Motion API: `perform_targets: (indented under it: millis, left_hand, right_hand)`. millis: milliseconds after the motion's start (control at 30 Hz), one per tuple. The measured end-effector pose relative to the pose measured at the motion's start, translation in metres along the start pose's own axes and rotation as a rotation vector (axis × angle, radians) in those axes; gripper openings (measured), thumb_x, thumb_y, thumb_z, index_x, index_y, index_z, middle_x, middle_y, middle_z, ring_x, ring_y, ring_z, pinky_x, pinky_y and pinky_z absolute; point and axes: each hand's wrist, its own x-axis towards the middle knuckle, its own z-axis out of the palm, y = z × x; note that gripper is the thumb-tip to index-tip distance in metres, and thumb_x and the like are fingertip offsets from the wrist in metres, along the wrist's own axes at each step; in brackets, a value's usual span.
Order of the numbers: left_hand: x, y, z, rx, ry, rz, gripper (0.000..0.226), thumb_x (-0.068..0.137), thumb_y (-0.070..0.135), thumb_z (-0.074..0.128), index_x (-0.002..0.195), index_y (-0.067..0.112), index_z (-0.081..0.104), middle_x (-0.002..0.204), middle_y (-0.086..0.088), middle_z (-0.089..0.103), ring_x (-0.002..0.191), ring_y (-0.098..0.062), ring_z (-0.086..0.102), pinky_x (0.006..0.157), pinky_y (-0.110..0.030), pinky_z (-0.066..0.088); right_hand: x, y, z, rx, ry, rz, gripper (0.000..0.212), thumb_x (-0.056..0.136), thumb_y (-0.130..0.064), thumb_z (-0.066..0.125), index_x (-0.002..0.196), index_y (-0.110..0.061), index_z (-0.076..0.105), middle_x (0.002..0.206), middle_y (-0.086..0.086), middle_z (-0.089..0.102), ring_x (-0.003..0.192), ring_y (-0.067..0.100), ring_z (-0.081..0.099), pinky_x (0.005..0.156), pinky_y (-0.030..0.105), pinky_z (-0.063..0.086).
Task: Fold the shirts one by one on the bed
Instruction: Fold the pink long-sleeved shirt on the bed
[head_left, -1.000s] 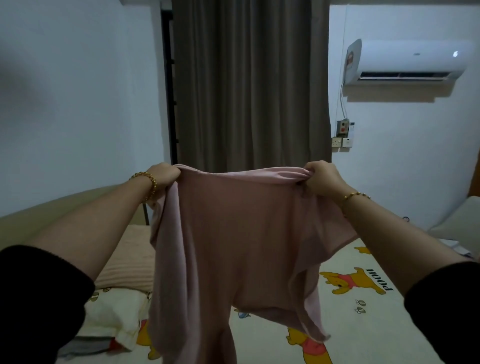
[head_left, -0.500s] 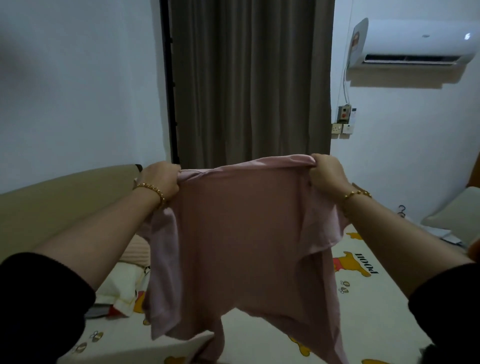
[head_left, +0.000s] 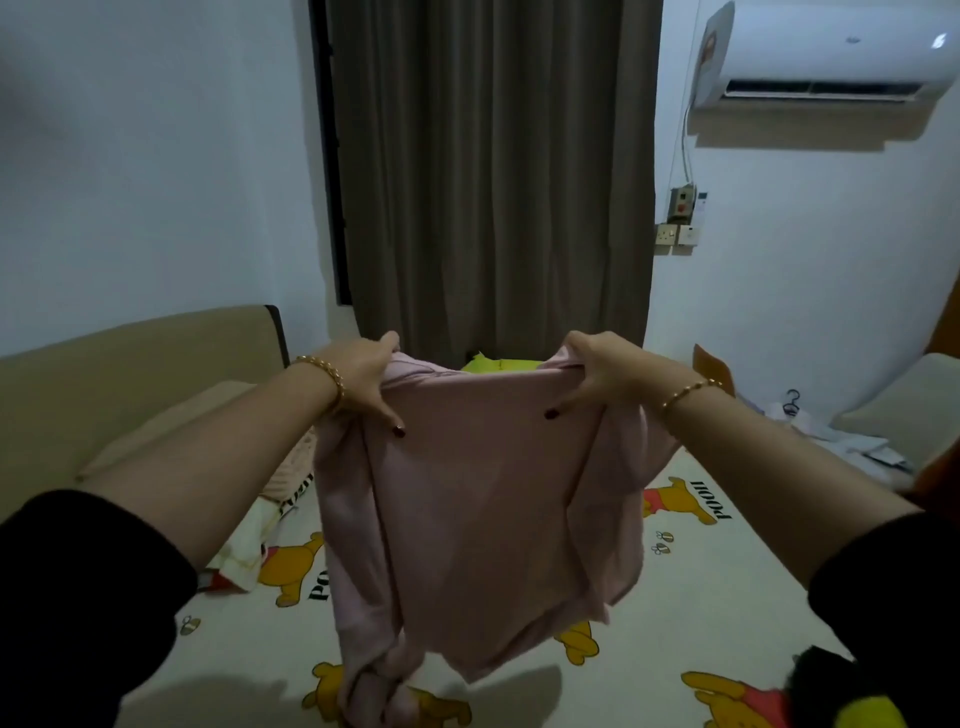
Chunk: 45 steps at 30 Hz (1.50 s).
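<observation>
A pale pink shirt (head_left: 483, 519) hangs spread in the air above the bed (head_left: 701, 597), which has a cream sheet printed with cartoon bears. My left hand (head_left: 363, 382) pinches its top left shoulder and my right hand (head_left: 597, 376) pinches its top right shoulder. The sleeves fall down at both sides. Its lower left part bunches and touches the sheet near the bottom edge of the view. The shirt hides the middle of the bed.
A tan headboard (head_left: 140, 364) and a pillow (head_left: 280, 525) lie at the left. A dark and yellow garment (head_left: 841, 696) sits at the bottom right. Papers and a cushion (head_left: 893, 410) are at the right. A grey curtain (head_left: 488, 176) hangs ahead.
Both hands have come down with the pink shirt, from chest height toward the bed. The view has tilted downward and more of the sheet shows.
</observation>
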Motion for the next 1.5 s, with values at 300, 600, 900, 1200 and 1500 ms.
perform_targets:
  millis: [300,600,900,1200,1500]
  left_hand:
    - [-0.003,0.024,-0.004,0.054,0.528,-0.211,0.020,0.085,0.007,0.050,0.102,0.006,0.060,0.099,-0.015,0.060,0.088,-0.033,0.060,0.072,-0.039,0.046]
    - [-0.006,0.024,-0.033,-0.971,0.219,-0.496,0.039,0.083,0.020,0.044,0.117,0.007,0.056,0.106,-0.012,0.060,0.090,-0.023,0.055,0.073,-0.032,0.043]
    - [-0.021,-0.010,-0.024,-0.179,-0.102,0.063,0.095,0.060,0.043,0.085,0.141,0.035,0.037,0.110,0.002,0.062,0.098,-0.019,0.058,0.082,-0.025,0.043]
    - [0.018,-0.028,0.019,0.107,-0.031,-0.105,0.017,0.083,0.014,0.060,0.094,0.001,0.064,0.080,-0.011,0.059,0.070,-0.022,0.051,0.065,-0.032,0.048]
    - [0.109,-0.076,0.112,-0.265,-0.514,-0.104,0.049,0.066,0.052,0.078,0.097,0.016,0.064,0.097,-0.001,0.068,0.089,-0.017,0.064,0.079,-0.027,0.051]
  right_hand:
    - [-0.010,0.002,-0.014,-0.114,0.458,0.097,0.011,0.086,-0.003,0.055,0.088,-0.005,0.065,0.089,0.012,0.061,0.081,0.028,0.060,0.079,0.039,0.054]
    - [-0.008,-0.015,-0.035,0.450,0.328,0.214,0.032,0.087,-0.005,0.044,0.114,-0.004,0.062,0.111,0.019,0.063,0.106,0.035,0.057,0.087,0.035,0.046]
    - [0.004,-0.022,-0.002,-0.221,0.089,-0.002,0.062,0.060,-0.047,0.085,0.105,-0.014,0.056,0.097,0.004,0.063,0.087,0.022,0.057,0.082,0.039,0.054]
    - [0.037,-0.030,0.039,-0.296,-0.073,0.125,0.040,0.086,-0.038,0.064,0.102,-0.002,0.064,0.102,0.018,0.066,0.091,0.034,0.061,0.067,0.032,0.042]
    - [0.106,0.004,0.107,-0.144,-0.482,0.200,0.054,0.068,-0.061,0.073,0.089,-0.012,0.063,0.088,0.005,0.062,0.080,0.023,0.057,0.068,0.027,0.042]
